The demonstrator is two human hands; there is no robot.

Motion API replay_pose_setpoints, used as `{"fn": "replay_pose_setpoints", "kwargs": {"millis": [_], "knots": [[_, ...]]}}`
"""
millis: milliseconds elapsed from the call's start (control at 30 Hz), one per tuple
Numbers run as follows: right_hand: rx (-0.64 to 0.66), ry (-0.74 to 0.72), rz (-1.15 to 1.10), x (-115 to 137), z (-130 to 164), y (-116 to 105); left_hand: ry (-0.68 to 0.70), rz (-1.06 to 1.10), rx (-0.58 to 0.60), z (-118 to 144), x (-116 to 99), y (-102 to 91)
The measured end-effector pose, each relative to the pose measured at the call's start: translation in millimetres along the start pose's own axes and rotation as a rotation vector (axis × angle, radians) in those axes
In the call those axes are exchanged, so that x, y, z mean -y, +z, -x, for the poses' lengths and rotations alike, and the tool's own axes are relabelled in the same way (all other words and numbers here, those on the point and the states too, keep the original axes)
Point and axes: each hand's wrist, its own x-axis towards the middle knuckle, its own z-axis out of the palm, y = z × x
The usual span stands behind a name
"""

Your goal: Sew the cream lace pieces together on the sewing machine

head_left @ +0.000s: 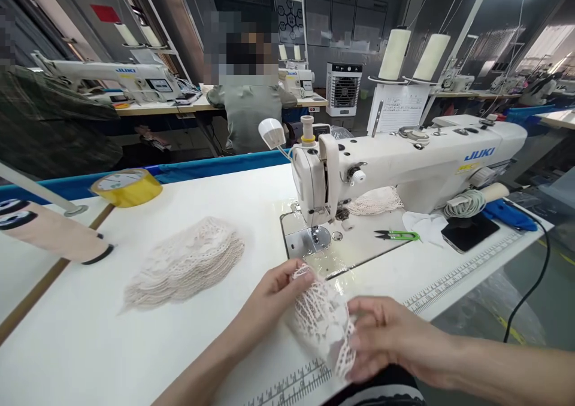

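Lace piece (318,319) held over the near edge of the table (85,352), in front of the sewing machine (417,160). Right hand (386,337): fingers curled, thumb closed on the lace's lower right border. Left hand (285,286): thumb and forefinger pinched together on its upper left end. Ruler strip (462,272) runs along the near edge. Lace stack (188,262) lies left of the machine; green snips (402,235) on the machine bed; phone (471,232) toward the right edge. Yellow tape roll (135,190) by the far edge. Beyond: seated person (251,112).
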Motion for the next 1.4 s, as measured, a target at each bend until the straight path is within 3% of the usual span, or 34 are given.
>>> {"fn": "replay_pose_setpoints", "kwargs": {"millis": [67,133,200,267,333,500,600,767,1000,1200,1400], "knots": [[0.109,0.136,0.129,-6.1,6.1,-0.1,-0.051,-0.106,-0.008,-0.4,0.6,4.2],[0.169,0.143,0.326,-2.6,9.2,-0.1,-0.037,-0.256,-0.006,-1.0,1.1,7.7],[0.08,-0.056,0.547,9.8,8.1,-0.4,0.012,-0.37,0.029,-0.3,0.4,9.7],[-0.101,-0.337,0.729,26.9,1.8,-2.0,0.031,-0.45,0.078,2.2,-1.4,10.9],[-0.124,-0.382,0.78,43.2,-9.8,-5.2,0.024,-0.556,0.086,5.9,-3.5,12.0],[0.31,-0.066,0.738,64.4,-48.5,-13.0,0.115,-0.734,-0.001,10.2,-5.4,11.4],[0.402,-0.035,0.758,68.1,-64.9,-13.7,0.165,-0.736,-0.009,6.7,-4.9,8.0],[0.354,-0.015,0.747,71.2,-76.2,-14.5,0.21,-0.843,-0.037,-0.8,-0.7,5.6],[0.21,-0.085,0.825,71.5,-79.7,-22.4,0.199,-0.929,-0.202,-5.5,2.2,-0.9],[0.014,-0.344,0.96,61.8,-75.2,-22.4,0.189,-0.93,-0.333,-6.7,3.9,-5.4],[0.009,-0.614,1.162,55.2,-68.9,-24.3,0.396,-1.022,-0.459,-7.0,15.0,-0.6]]}}
